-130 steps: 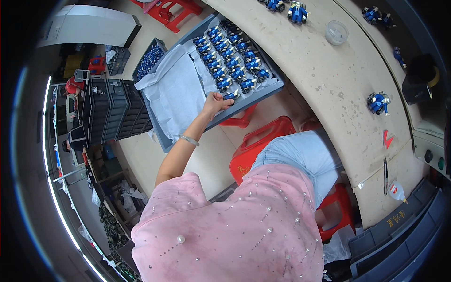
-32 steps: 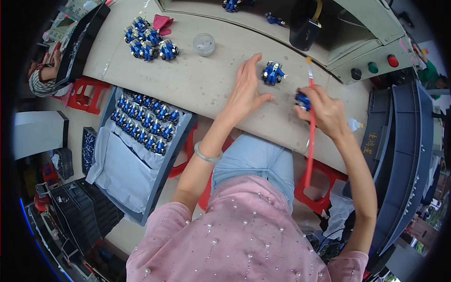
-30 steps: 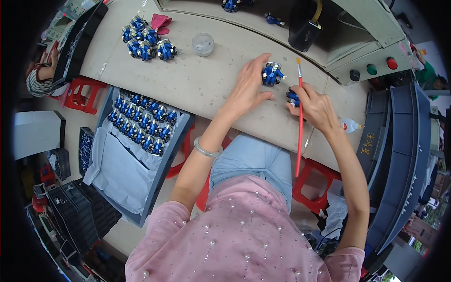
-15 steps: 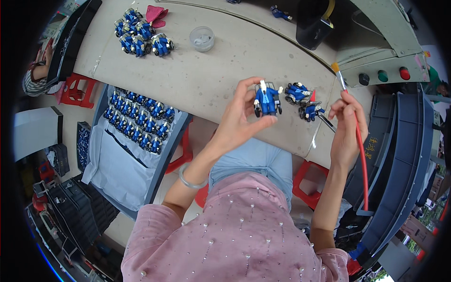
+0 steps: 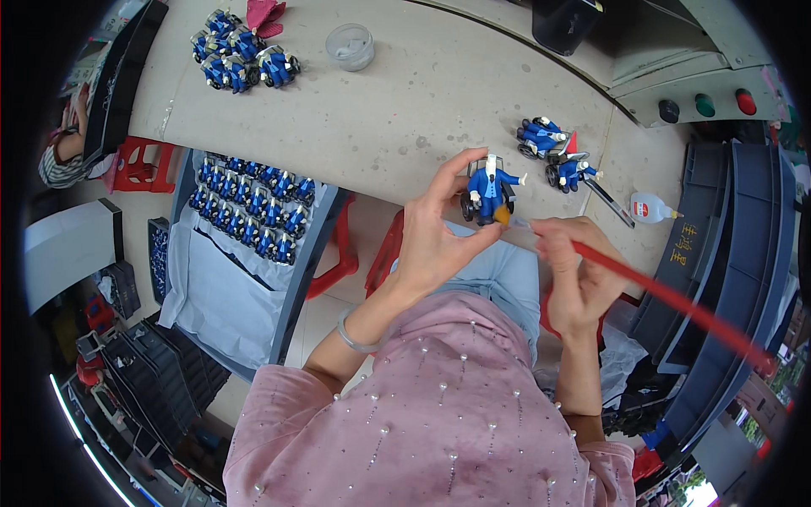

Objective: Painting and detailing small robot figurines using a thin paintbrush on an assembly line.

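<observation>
Between the thumb and fingers of my left hand [image 5: 435, 228] is a small figurine [image 5: 490, 186] in a blue suit, seated in a dark wheelchair, held upright over the table's near edge. My right hand [image 5: 579, 270] grips a paintbrush [image 5: 667, 302] with a red handle. Its yellowish bristles are at the figurine's lower legs and appear to touch them. Just beyond, on the table, lie two more such figurines, one [image 5: 541, 137] behind the other [image 5: 574, 173]. A dark, slim tool [image 5: 610, 204] lies beside them.
A white squeeze bottle [image 5: 650, 208] lies at the right. Far left on the table [image 5: 405, 101] are several clustered figurines [image 5: 241, 55], a pink cloth [image 5: 265, 17] and a clear round tub [image 5: 351, 47]. A grey crate [image 5: 297, 317] at my left holds rows of figurines [image 5: 249, 207]. Another person's arm [image 5: 72, 139] shows far left.
My right hand has lowered the paintbrush leftward, from upright beside the figurine to its lower legs. My left hand still holds the figurine. The view has shifted, bringing the squeeze bottle into sight.
</observation>
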Demonstrator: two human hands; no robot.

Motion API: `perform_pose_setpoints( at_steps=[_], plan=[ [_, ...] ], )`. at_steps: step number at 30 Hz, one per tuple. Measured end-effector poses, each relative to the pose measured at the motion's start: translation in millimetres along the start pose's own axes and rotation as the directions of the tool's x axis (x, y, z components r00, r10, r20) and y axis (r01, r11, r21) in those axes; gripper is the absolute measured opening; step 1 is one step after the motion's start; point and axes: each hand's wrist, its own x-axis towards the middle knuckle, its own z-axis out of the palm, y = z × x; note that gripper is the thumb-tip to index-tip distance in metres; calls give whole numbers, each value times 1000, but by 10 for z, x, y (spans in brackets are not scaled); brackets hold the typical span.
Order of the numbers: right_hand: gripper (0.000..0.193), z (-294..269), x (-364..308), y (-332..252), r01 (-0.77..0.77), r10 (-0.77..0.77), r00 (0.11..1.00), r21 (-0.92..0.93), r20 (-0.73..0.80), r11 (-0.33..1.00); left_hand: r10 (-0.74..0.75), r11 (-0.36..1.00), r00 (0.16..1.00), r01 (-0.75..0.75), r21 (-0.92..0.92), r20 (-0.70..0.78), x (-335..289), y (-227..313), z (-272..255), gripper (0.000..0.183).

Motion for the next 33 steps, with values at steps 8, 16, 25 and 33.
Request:
perform_pose_setpoints(
  at_steps=[8, 16, 25, 33],
  plan=[
    [13, -35, 111, -23, -76, 69, 992, 68, 109, 995, -144, 986, 984, 152, -68, 102, -24, 69, -53, 75],
    [14, -50, 145, 18, -126, 99, 979, 147, 176, 981, -111, 993, 985, 105, 51, 129, -40, 96, -27, 71],
    [14, -168, 92, 71, -98, 100, 995, 194, 0, 976, 81, 934, 990, -116, 337, 117, -26, 97, -23, 68],
    [17, 36, 103, 268, -139, 183, 974, 284, -134, 949, -46, 998, 995, 50, -50, 85, -47, 118, 14, 71]
  ],
)
